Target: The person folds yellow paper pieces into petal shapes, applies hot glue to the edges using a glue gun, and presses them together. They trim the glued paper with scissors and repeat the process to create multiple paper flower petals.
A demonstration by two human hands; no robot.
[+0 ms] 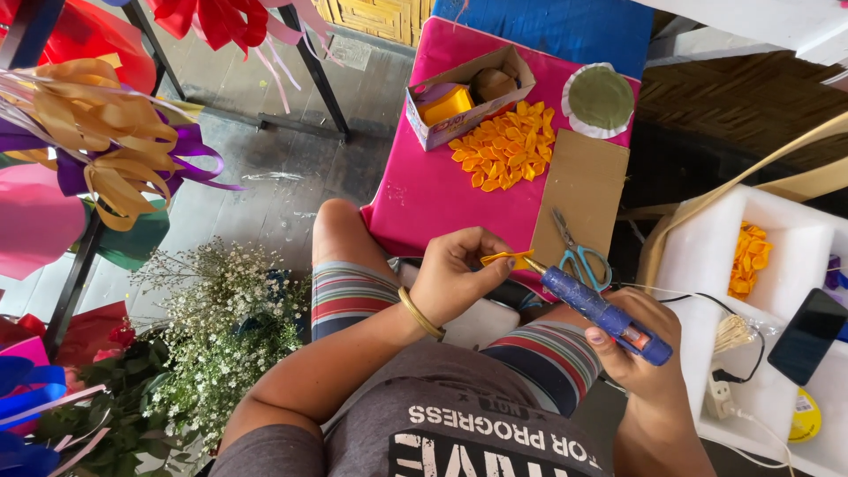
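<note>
An open cardboard box (468,106) holds an orange container (446,103) and tape roll (492,84).

An open cardboard box (471,104) is sitting well beyond my left hand (453,278); a dark-screened phone (807,335) is lying just right of my right hand (638,346).

Bare pink table (424,190) between the knee and the orange petal pile (505,148) — open room for a hand on that near-left stretch. Far edge is blocked: cardboard box (466,99), round foil-rimmed disc (600,100). Right side taken by cardboard sheet (583,190) with scissors (576,252) lying at its near end. White foam tray (707,256) — crowded by phone (806,336) and cables.
</note>
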